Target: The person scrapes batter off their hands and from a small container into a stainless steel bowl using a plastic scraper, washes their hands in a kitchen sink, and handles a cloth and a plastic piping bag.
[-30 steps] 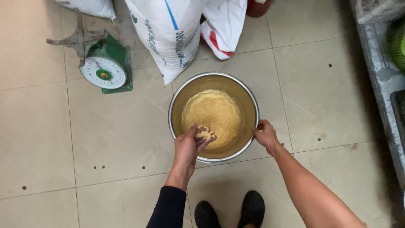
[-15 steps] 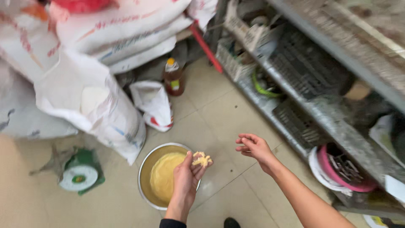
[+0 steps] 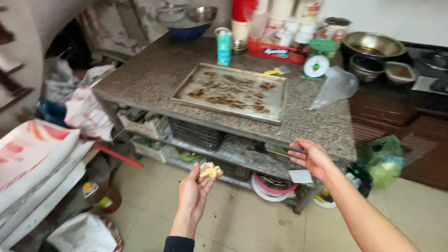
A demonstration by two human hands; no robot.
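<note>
- Yellow, crumbly dough lump (image 3: 210,171) is sitting in the left hand (image 3: 196,193), whose grip is curling half-closed around it, fingertips pinching it from below and the side, palm turned up.
- The lump is looking roughly round and ragged, with no clear long axis; if anything it is stretching slightly sideways across the fingertips, pointing toward the right hand.
- The right hand (image 3: 313,158) is hanging open and empty, fingers spread, beside the bench's front edge, well apart from the dough.
- A second ago both hands were down at a metal bowl of the same yellow mix on the floor; now the view is lifting to the granite bench (image 3: 154,74) and the bowl is no longer showing.
- That change is suggesting a pinch of dough is being carried up from the bowl toward the bench.
- On the bench a crumb-stained baking tray (image 3: 232,91) is lying flat, with a green kitchen scale (image 3: 317,59) and a clear plastic bag (image 3: 335,87) beyond it.
</note>
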